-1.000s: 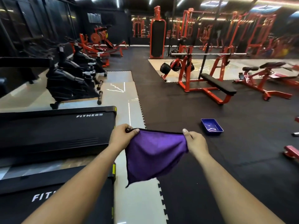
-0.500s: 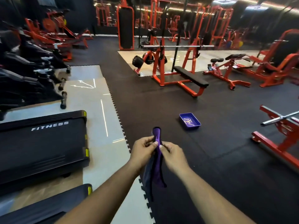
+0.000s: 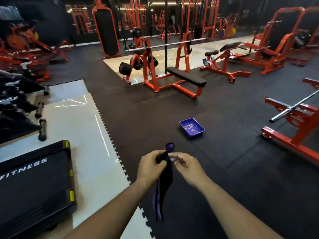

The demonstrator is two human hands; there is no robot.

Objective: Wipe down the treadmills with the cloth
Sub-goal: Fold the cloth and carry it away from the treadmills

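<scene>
While left hand (image 3: 151, 167) fingers grip cloth (image 3: 162, 187) | right hand (image 3: 185, 167) fingers curled, grip unclear | blue tray (image 3: 198, 133) contents unclear

A dim gym interior is shown. The floor (image 3: 224, 169) is covered in black interlocking rubber tiles, broken by two pale glossy panels (image 3: 82, 128) in which ceiling lights are reflected as thin white lines. An orange-red bench press (image 3: 174, 75) with a black padded bench and a loaded barbell is placed in the middle distance. More orange-red weight machines (image 3: 269, 49) are ranged along the right and far left. A blue rectangular tray (image 3: 192, 128) is set on the black tiles. The back wall is dark and mirrored.
</scene>
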